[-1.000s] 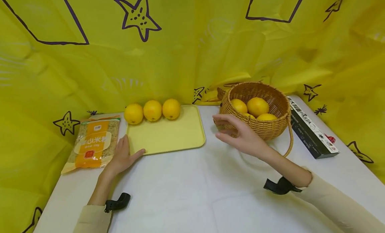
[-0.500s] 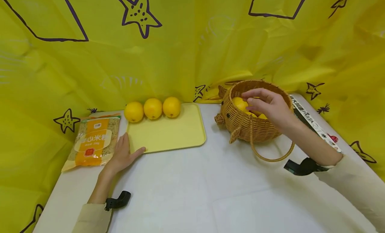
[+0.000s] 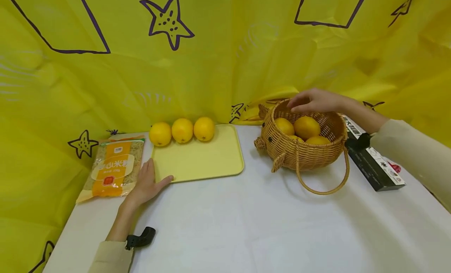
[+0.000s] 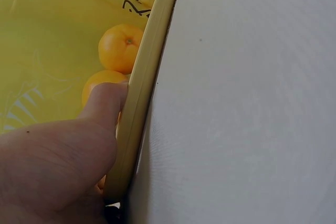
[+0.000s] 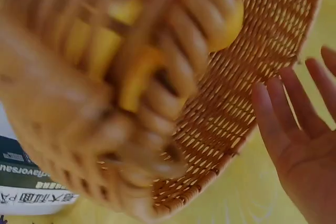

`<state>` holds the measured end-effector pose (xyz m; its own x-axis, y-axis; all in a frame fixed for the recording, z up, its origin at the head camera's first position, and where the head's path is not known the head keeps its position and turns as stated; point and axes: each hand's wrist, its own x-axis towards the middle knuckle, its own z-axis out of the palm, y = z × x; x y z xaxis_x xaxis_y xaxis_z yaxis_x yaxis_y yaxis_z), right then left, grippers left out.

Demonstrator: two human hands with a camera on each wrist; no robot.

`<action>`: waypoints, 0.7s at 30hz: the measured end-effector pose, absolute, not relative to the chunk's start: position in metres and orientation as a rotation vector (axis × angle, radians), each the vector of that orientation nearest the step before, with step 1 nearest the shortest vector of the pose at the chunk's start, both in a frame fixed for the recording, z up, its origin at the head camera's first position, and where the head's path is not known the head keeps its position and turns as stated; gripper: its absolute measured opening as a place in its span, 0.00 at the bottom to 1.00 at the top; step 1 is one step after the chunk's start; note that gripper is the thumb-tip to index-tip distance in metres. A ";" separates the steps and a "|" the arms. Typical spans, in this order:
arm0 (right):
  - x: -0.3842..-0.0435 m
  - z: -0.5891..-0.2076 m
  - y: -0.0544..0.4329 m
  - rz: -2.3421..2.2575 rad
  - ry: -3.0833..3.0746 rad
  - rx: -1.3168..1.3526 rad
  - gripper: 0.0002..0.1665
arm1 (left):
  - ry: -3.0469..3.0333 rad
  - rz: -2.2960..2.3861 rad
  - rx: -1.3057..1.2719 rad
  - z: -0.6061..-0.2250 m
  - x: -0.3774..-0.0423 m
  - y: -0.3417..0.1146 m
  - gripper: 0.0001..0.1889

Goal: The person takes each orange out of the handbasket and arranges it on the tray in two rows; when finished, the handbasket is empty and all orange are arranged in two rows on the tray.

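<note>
In the head view, your left hand (image 3: 146,187) touches the eight-o'clock corner of the yellow tray (image 3: 199,161), thumb spread from fingers held together. Three oranges (image 3: 182,130) line the tray from ten to twelve o'clock. At its three o'clock, the wicker basket (image 3: 311,158) holds more oranges (image 3: 307,127); your right hand (image 3: 317,101) hangs over the basket's twelve-o'clock rim, fingers slightly apart.

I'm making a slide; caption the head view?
Left grip touching a yellow tray, right grip near a wicker basket of oranges.
</note>
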<state>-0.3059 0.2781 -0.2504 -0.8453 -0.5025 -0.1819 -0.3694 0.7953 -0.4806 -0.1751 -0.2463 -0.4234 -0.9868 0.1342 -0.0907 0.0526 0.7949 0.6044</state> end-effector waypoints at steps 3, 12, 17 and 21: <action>-0.321 -0.249 0.277 -0.590 2.534 -0.647 0.28 | 2.856 0.957 0.154 -0.424 -0.175 -0.246 0.55; -0.350 -0.238 0.270 -0.452 2.144 -0.527 0.41 | 2.842 0.946 0.148 -0.423 -0.175 -0.246 0.56; -0.358 -0.247 0.271 -0.576 2.053 -0.437 0.42 | 2.823 0.944 0.129 -0.420 -0.175 -0.247 0.56; -0.361 -0.260 0.279 -0.716 1.988 -0.368 0.43 | 2.814 0.957 0.140 -0.421 -0.174 -0.245 0.56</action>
